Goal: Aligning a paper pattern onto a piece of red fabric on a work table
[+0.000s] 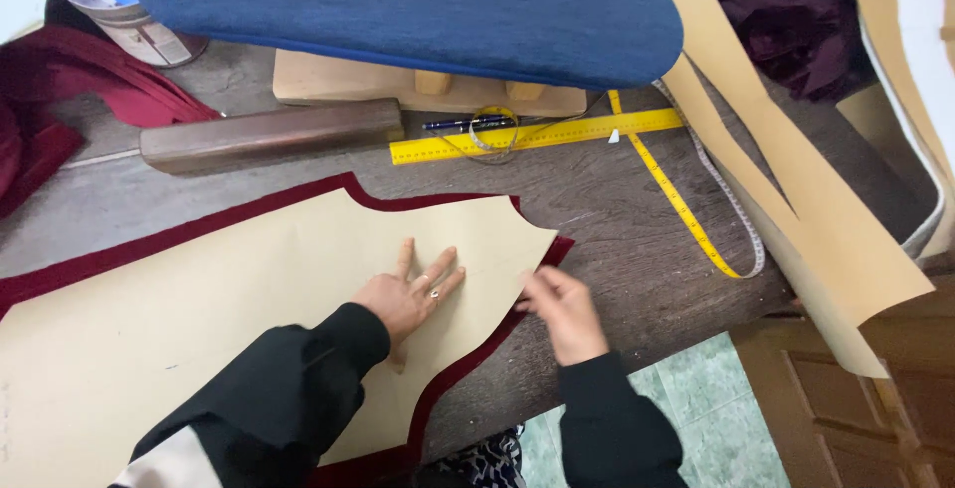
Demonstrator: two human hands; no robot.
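Spreading across most of the grey wooden table (637, 199), a cream paper pattern piece (199, 309) lies flat on dark red fabric (99, 257), whose edge shows as a narrow border all round the paper's curved outline. Behind them a padded blue pressing board (418, 10) on a pale wooden base (338, 80) overhangs the back of the table, and long tan paper pattern strips (796, 180) hang down at the right edge. More dark red cloth (60, 90) is bunched at the far left, near a round tin (119, 0). A dark wooden block (269, 135) lies just beyond the pattern, with a yellow L-shaped ruler (537, 133) beside it; a blue pen (468, 123) and a coiled part of a tape measure (731, 209) rest on and around the ruler. None of these reaches the hands. The left hand (403, 294), in a black sleeve and wearing a ring, presses flat on the paper with its fingers spread apart. The right hand (562, 309) is at the pattern's pointed right corner, fingertips drawn together at the paper's edge; whether they actually pinch it cannot be told, as the hand is blurred.
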